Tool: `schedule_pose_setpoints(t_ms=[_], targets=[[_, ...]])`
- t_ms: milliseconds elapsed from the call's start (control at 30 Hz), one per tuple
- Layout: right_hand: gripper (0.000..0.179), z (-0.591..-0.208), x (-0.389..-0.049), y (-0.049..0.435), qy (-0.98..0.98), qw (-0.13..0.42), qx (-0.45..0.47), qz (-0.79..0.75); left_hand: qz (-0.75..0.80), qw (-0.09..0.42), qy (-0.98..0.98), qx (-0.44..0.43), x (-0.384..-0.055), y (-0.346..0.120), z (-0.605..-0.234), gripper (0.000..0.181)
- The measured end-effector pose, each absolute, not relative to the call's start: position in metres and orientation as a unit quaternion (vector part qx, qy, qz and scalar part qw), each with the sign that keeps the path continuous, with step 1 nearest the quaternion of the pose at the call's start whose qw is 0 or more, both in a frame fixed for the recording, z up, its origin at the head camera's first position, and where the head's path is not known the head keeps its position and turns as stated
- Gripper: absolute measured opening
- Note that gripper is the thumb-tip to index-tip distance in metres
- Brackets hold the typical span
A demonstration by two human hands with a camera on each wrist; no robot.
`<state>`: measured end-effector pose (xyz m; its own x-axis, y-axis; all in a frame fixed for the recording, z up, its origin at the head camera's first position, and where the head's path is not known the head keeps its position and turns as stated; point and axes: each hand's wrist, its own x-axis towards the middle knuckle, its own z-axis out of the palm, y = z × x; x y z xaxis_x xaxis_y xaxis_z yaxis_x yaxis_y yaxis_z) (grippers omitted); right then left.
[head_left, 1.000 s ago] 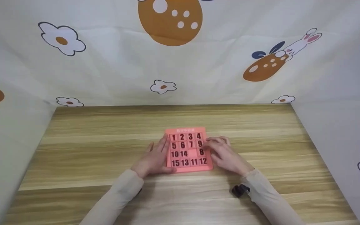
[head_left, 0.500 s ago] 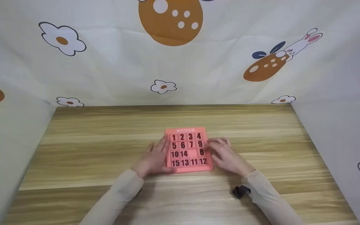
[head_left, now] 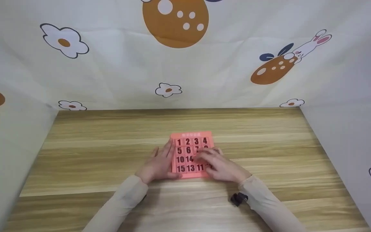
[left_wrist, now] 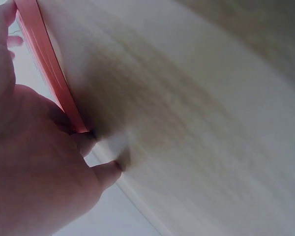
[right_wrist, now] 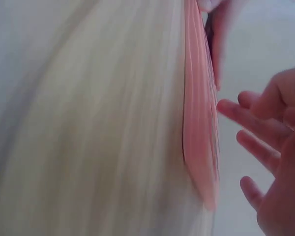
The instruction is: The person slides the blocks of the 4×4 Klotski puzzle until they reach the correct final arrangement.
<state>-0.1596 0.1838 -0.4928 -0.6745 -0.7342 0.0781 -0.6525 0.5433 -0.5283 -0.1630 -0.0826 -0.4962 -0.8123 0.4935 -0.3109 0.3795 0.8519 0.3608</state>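
A pink number slide puzzle (head_left: 192, 175) lies flat on the wooden table, with black-numbered tiles in a square grid. Along its left edge rests my left hand (head_left: 156, 165), fingers fairly straight and thumb by the lower left corner. The left wrist view shows this hand (left_wrist: 44, 167) against the pink side of the board (left_wrist: 51, 64). My right hand (head_left: 222, 166) reaches over the puzzle's right half, fingers spread and slightly bent, hiding several tiles. In the right wrist view, a fingertip of that hand (right_wrist: 280, 142) is close to the board's face (right_wrist: 199, 108); contact cannot be told.
The wood-grain table (head_left: 108, 135) extends around the puzzle on every side. Pale printed fabric walls (head_left: 118, 71) stand behind it and at both sides. A small black device (head_left: 238, 198) sits at the right wrist, by the sleeve.
My right hand has moved left from the puzzle's right edge to over its tiles, covering the area of the empty slot. The left hand and the board have stayed put.
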Motion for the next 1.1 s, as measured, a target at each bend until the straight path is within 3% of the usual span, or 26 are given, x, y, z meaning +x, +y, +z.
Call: schedule_pose_setpoints(t_ms=[133, 400, 600, 867, 1100], targets=[[0.044, -0.493, -0.158, 0.177, 0.873, 0.096, -0.407, -0.250, 0.146, 0.198, 0.941, 0.234, -0.163, -0.083, -0.496, 0.117], [0.033, -0.491, -0.157, 0.185, 0.883, 0.026, -0.394, -0.253, 0.148, 0.198, 0.941, 0.231, -0.163, -0.083, -0.496, 0.116], [0.047, -0.489, -0.156, 0.170, 0.880, 0.065, -0.396, -0.254, 0.160, 0.194, 0.938, 0.239, -0.163, -0.082, -0.496, 0.115], [0.059, -0.487, -0.163, 0.150, 0.902, 0.069, -0.359, -0.229, 0.144, 0.195, 0.941, 0.237, -0.163, -0.081, -0.495, 0.113], [0.045, -0.488, -0.158, 0.162, 0.891, 0.098, -0.372, -0.239, 0.152, 0.193, 0.941, 0.235, -0.162, -0.083, -0.495, 0.115]])
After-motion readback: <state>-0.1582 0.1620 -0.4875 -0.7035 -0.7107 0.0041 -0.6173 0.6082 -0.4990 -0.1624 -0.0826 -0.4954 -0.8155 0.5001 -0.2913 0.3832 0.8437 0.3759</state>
